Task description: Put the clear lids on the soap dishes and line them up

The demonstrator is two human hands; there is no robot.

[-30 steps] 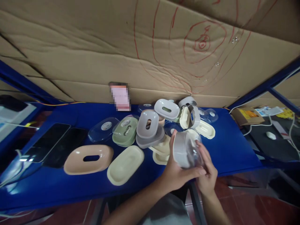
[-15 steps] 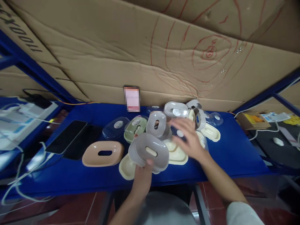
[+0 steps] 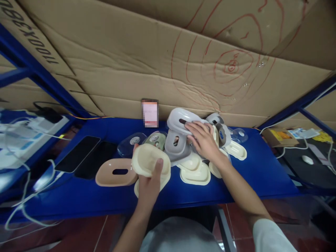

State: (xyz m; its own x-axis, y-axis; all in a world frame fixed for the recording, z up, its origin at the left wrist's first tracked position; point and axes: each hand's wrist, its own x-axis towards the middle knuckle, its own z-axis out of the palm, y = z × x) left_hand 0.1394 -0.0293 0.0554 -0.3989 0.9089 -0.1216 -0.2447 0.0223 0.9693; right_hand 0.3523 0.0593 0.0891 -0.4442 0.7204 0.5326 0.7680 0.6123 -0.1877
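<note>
My left hand [image 3: 152,173] is closed on a shallow cream plastic tray [image 3: 147,161], thumb on its inner face. Below it, another cream tray [image 3: 165,183] lies partly covered on the table. At the pile, my right hand [image 3: 204,140] grips the right end of a grey oval plastic shell with a slot [image 3: 178,117], fingers over its top. The shell is tilted over other grey parts. A second grey slotted shell [image 3: 174,141] leans just in front of it. More cream trays [image 3: 196,173] lie below my right hand.
A peach slotted shell [image 3: 112,171] stands on the blue table [image 3: 86,199] at left, near a black phone [image 3: 77,154]. Behind are a clear lid [image 3: 127,143] and a green shell [image 3: 156,140]. More grey shells [image 3: 223,134] lie at right. Cardboard [image 3: 118,63] walls the back.
The grey slotted shell has left my left hand, which keeps the cream tray. A grey slotted shell now lies atop the pile under my right hand, which moved slightly left and back.
</note>
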